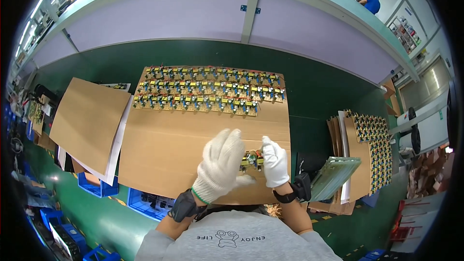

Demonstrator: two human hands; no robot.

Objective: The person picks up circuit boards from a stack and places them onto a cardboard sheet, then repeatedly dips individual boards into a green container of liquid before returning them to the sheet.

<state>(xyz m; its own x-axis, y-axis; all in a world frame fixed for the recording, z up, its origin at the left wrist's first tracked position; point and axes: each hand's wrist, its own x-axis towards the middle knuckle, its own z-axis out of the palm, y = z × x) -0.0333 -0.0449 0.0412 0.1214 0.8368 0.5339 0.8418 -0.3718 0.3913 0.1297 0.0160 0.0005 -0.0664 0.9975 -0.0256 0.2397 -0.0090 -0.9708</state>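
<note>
A small circuit board point(251, 160) with green, yellow and dark parts is between my two gloved hands, above the cardboard sheet point(169, 150). My right hand point(275, 163), in a smooth white glove, pinches its right side with closed fingers. Beside its left side is my left hand point(221, 165) in a knitted white glove, fingers stretched out and thumb apart below the board. Whether the left hand touches the board I cannot tell. Farther off on the cardboard stand three rows of similar circuit boards point(193, 88), the nearest row ending short on the right.
To the left lies a stack topped with cardboard point(89, 118). At the right, another cardboard stack point(355, 186) bears many boards, with greenish flat sheets point(333, 179) leaning next to it. Blue bins point(150, 204) sit below the near left edge. A long bench point(183, 17) stands beyond.
</note>
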